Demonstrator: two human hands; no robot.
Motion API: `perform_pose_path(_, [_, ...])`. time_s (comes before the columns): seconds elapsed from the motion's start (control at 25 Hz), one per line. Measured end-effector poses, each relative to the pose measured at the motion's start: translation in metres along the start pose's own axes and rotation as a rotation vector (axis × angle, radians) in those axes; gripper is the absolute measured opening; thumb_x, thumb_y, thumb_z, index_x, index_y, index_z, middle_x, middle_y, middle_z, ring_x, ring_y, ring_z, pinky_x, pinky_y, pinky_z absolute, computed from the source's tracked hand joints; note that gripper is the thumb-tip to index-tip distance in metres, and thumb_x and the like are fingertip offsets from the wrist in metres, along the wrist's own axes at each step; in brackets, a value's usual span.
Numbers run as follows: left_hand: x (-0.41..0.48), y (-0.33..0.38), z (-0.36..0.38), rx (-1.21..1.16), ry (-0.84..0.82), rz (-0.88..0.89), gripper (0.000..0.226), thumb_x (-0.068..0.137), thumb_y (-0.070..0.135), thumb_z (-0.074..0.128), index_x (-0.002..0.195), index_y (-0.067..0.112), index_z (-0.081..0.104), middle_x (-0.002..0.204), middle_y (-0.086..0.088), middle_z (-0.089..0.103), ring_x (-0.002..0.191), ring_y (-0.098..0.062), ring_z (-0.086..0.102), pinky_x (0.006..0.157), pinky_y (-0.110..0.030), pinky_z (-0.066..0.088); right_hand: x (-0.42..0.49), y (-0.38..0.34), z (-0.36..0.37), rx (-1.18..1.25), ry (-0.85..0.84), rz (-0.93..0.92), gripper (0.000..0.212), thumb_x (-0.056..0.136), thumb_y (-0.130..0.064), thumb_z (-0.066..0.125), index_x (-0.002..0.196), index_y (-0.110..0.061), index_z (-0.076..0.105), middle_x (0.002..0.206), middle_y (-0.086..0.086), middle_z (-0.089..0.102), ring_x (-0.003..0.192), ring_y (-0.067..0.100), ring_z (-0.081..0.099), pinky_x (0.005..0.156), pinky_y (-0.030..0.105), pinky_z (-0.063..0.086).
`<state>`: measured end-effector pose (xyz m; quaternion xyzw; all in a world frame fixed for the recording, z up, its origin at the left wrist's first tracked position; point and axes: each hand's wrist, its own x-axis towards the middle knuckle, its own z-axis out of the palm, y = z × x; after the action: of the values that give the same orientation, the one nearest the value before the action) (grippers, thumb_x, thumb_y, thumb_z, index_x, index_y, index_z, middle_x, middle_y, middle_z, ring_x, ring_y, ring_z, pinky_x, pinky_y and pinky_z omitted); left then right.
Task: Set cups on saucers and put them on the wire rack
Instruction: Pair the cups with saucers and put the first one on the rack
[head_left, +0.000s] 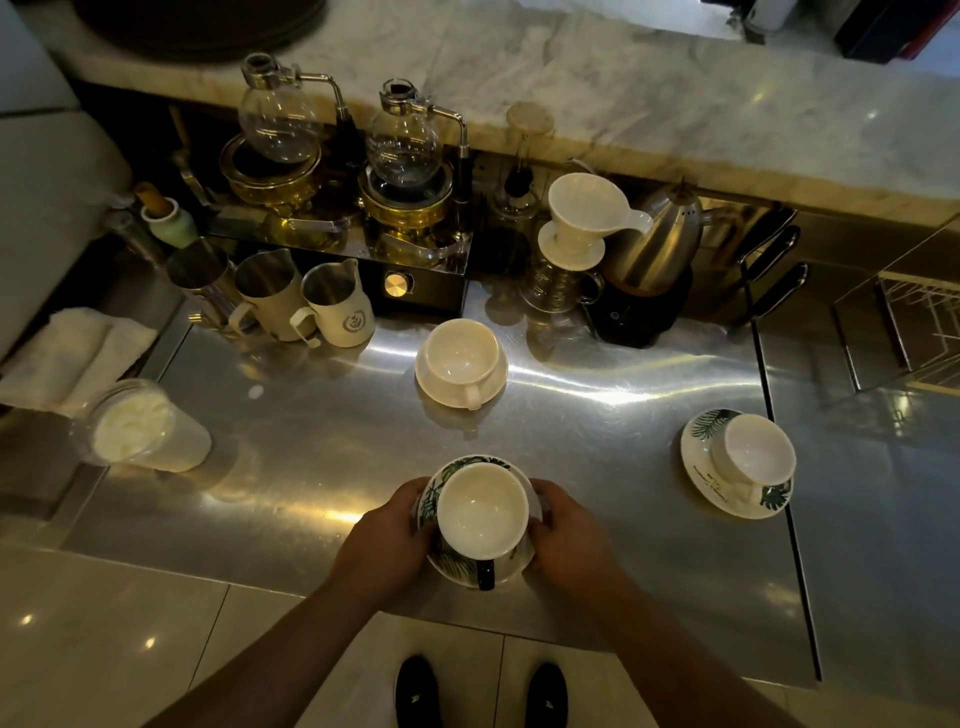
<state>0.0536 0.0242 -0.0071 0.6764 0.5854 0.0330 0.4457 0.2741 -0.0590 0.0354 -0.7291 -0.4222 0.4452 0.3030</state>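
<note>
Cup (483, 512) sits on its saucer (457, 564), near counter edge, straight in front of me. Both my hands are on the set: left hand (387, 535) curled around the saucer's left rim, right hand (563, 535) around the right rim, fingers hidden under the edge. A firm two-sided hold on the saucer, not on the cup.

Cup is white glazed ceramic, round, wide-mouthed, empty, with a dark handle pointing toward me. Saucer is shallow with a green leaf print. Judging by the glaze, both are hard, smooth and slippery against each other; the cup only rests there, so I expect it to slide or rattle if the saucer tilts. Fairly light, but chips easily. Best taken by the saucer rim from opposite sides, kept level.

Two more sets wait on the steel counter (597, 441): a plain white cup (461, 349) on a plain saucer further back, and a white cup (756, 451) on a leaf saucer (701, 467) off to the right, well apart from mine. Counter is brushed metal, glossy, scratched.

Behind: steel pitchers (332, 304), two glass siphon brewers (400, 150) on brass stands, white dripper (587, 208), metal kettle (654, 244). Folded cloth (67, 353) at left, lidded plastic cup (135, 426) lying beside it.

What may be wire grid (919, 312) shows at far right; cannot tell whether it is the rack.
</note>
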Motion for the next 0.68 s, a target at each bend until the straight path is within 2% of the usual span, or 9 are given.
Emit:
perform_pose_path(0.12, [0.002, 0.011, -0.002, 0.025, -0.029, 0.048, 0.045, 0.093, 0.048, 0.060, 0.136, 0.049, 0.045, 0.083, 0.013, 0.067, 0.078, -0.010, 0.069, 0.062, -0.023, 0.046, -0.010, 0.001, -0.014, 0.060, 0.018, 0.024, 0.026, 0.091, -0.044, 0.066, 0.103, -0.064, 0.055, 0.097, -0.048, 0.061, 0.091, -0.016, 0.061, 0.059, 0.003, 0.048])
perform_pose_path(0.2, [0.002, 0.026, -0.003, 0.021, -0.044, 0.093, 0.047, 0.091, 0.051, 0.060, 0.135, 0.052, 0.045, 0.079, 0.015, 0.068, 0.075, -0.006, 0.069, 0.060, -0.020, 0.046, -0.018, 0.004, -0.027, 0.055, 0.046, 0.053, 0.034, 0.090, -0.043, 0.066, 0.101, -0.073, 0.052, 0.094, -0.040, 0.065, 0.085, -0.007, 0.067, 0.057, 0.011, 0.052])
perform_pose_path(0.24, [0.000, 0.036, -0.004, 0.010, -0.058, 0.123, 0.047, 0.089, 0.051, 0.062, 0.133, 0.054, 0.045, 0.076, 0.016, 0.069, 0.071, -0.004, 0.070, 0.057, -0.018, 0.047, -0.021, 0.007, -0.034, 0.025, 0.077, 0.076, 0.036, 0.092, -0.040, 0.064, 0.103, -0.072, 0.051, 0.090, -0.032, 0.068, 0.080, -0.001, 0.069, 0.060, 0.015, 0.055])
perform_pose_path(0.36, [-0.007, 0.073, -0.003, -0.053, -0.117, 0.221, 0.044, 0.086, 0.055, 0.063, 0.124, 0.066, 0.043, 0.075, 0.019, 0.072, 0.065, -0.003, 0.072, 0.046, -0.018, 0.050, -0.035, 0.015, -0.060, -0.023, 0.164, 0.165, 0.038, 0.097, -0.027, 0.061, 0.125, -0.051, 0.051, 0.091, -0.012, 0.067, 0.078, 0.012, 0.070, 0.073, 0.041, 0.063])
perform_pose_path(0.4, [-0.010, 0.086, -0.002, -0.066, -0.131, 0.251, 0.044, 0.085, 0.058, 0.062, 0.123, 0.067, 0.043, 0.077, 0.018, 0.073, 0.066, -0.002, 0.072, 0.046, -0.017, 0.050, -0.041, 0.017, -0.070, -0.024, 0.186, 0.184, 0.039, 0.096, -0.025, 0.061, 0.128, -0.046, 0.051, 0.090, -0.008, 0.067, 0.076, 0.014, 0.069, 0.075, 0.045, 0.062])
perform_pose_path(0.48, [-0.015, 0.114, 0.003, -0.031, -0.154, 0.322, 0.046, 0.082, 0.062, 0.061, 0.127, 0.060, 0.048, 0.084, 0.015, 0.073, 0.071, -0.001, 0.071, 0.049, -0.016, 0.050, -0.057, 0.020, -0.090, 0.002, 0.252, 0.204, 0.038, 0.095, -0.022, 0.061, 0.127, -0.042, 0.053, 0.087, -0.007, 0.067, 0.072, 0.012, 0.068, 0.074, 0.044, 0.061])
perform_pose_path(0.56, [-0.019, 0.140, 0.012, 0.028, -0.165, 0.396, 0.048, 0.084, 0.060, 0.062, 0.130, 0.053, 0.051, 0.097, 0.014, 0.074, 0.078, -0.002, 0.070, 0.061, -0.018, 0.050, -0.076, 0.023, -0.108, 0.047, 0.326, 0.203, 0.037, 0.094, -0.021, 0.060, 0.127, -0.038, 0.057, 0.083, -0.008, 0.069, 0.064, 0.006, 0.064, 0.066, 0.036, 0.057])
perform_pose_path(0.6, [-0.021, 0.153, 0.018, 0.049, -0.171, 0.427, 0.048, 0.085, 0.058, 0.063, 0.131, 0.051, 0.051, 0.105, 0.014, 0.074, 0.084, -0.002, 0.068, 0.068, -0.021, 0.051, -0.086, 0.023, -0.119, 0.067, 0.364, 0.191, 0.035, 0.095, -0.022, 0.060, 0.124, -0.041, 0.059, 0.079, -0.010, 0.070, 0.060, 0.003, 0.062, 0.063, 0.032, 0.054])
perform_pose_path(0.68, [-0.028, 0.180, 0.029, 0.064, -0.196, 0.462, 0.051, 0.086, 0.055, 0.066, 0.134, 0.050, 0.050, 0.108, 0.013, 0.074, 0.085, -0.002, 0.068, 0.074, -0.026, 0.054, -0.108, 0.022, -0.142, 0.088, 0.421, 0.159, 0.035, 0.095, -0.028, 0.058, 0.110, -0.060, 0.060, 0.072, -0.018, 0.071, 0.057, -0.003, 0.061, 0.055, 0.023, 0.050])
